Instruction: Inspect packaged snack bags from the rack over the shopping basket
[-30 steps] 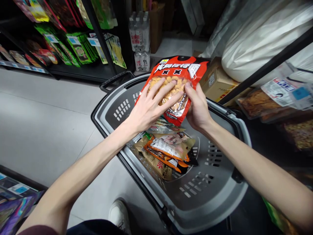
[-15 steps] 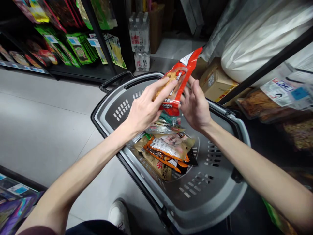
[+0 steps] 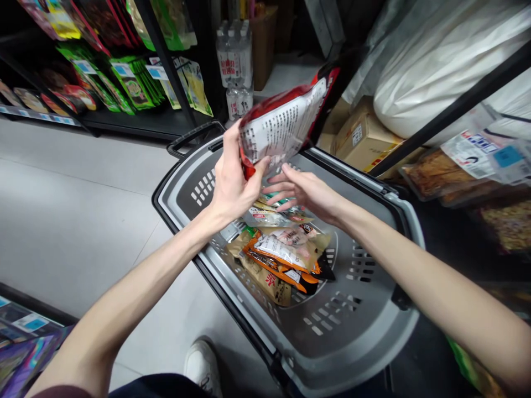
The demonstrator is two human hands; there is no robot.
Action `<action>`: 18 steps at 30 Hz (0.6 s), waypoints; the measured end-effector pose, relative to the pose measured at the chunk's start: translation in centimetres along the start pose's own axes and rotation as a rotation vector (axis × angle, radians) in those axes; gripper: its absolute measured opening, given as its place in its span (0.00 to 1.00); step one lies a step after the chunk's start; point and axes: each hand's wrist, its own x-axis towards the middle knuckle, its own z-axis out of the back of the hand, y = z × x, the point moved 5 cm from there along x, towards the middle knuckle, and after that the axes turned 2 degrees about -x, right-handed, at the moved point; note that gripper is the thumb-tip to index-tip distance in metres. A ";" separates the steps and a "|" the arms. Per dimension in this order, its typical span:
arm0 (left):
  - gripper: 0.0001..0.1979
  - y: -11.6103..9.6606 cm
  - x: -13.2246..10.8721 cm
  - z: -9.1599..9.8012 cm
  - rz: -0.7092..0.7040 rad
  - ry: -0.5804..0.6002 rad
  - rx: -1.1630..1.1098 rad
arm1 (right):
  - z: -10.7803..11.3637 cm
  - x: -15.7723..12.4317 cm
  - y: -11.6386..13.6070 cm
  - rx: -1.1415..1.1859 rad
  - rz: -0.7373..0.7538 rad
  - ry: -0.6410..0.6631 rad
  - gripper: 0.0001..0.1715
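My left hand (image 3: pixel 235 174) grips a red snack bag (image 3: pixel 286 124) by its lower left corner, above the far end of a grey shopping basket (image 3: pixel 357 337). The bag's printed white panel faces me. Just below and right of the bag is my right hand (image 3: pixel 305 190), its fingers apart and holding nothing. Inside the basket lie several packets: an orange and white packet (image 3: pixel 282 250), a brown packet (image 3: pixel 271 282) under it, and a silvery packet (image 3: pixel 265 216) partly hidden behind my hands.
Snack shelves (image 3: pixel 136 119) stand at the far left, with bundled water bottles (image 3: pixel 234 61) beside them. A cardboard box (image 3: pixel 365 135) and a large white sack (image 3: pixel 448 72) sit at the right, near hanging snack packs (image 3: pixel 452 166). My shoe (image 3: pixel 202 365) is beside the basket.
The red bag has been turned over, from its picture side to its printed white panel. My right hand has come off its edge and moved lower and left.
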 end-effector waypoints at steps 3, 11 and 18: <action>0.32 0.4 0.0 0.1 0.071 -0.041 -0.049 | -1.1 0.0 -0.4 0.129 0.034 0.028 0.34; 0.31 0.1 0.6 0.1 0.217 -0.024 -0.366 | -0.2 -0.3 1.0 0.273 0.289 -0.217 0.31; 0.19 2.0 0.7 0.2 0.329 -0.230 -0.685 | 2.7 -0.3 1.9 0.170 0.493 -0.505 0.22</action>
